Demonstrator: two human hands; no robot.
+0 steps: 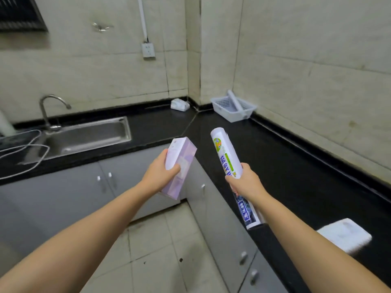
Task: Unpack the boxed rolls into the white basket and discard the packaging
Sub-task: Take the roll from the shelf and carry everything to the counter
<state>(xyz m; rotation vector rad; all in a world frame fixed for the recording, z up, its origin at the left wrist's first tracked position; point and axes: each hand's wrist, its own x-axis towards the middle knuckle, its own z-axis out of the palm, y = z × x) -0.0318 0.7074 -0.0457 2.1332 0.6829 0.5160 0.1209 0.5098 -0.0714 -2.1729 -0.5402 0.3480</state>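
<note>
black corner surface [275, 157]: right hand [246, 185] grip closed low on roll [228, 154], may tip short of white basket [233, 107]; left hand [160, 173] grips box [179, 163]

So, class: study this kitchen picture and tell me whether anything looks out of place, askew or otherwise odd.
One thing stands out: the white roll in the white basket does not lie flat. It is propped at a slant, its far end poking above the rim. Also, a crumpled white wrapper lies in the countertop's corner.
</note>
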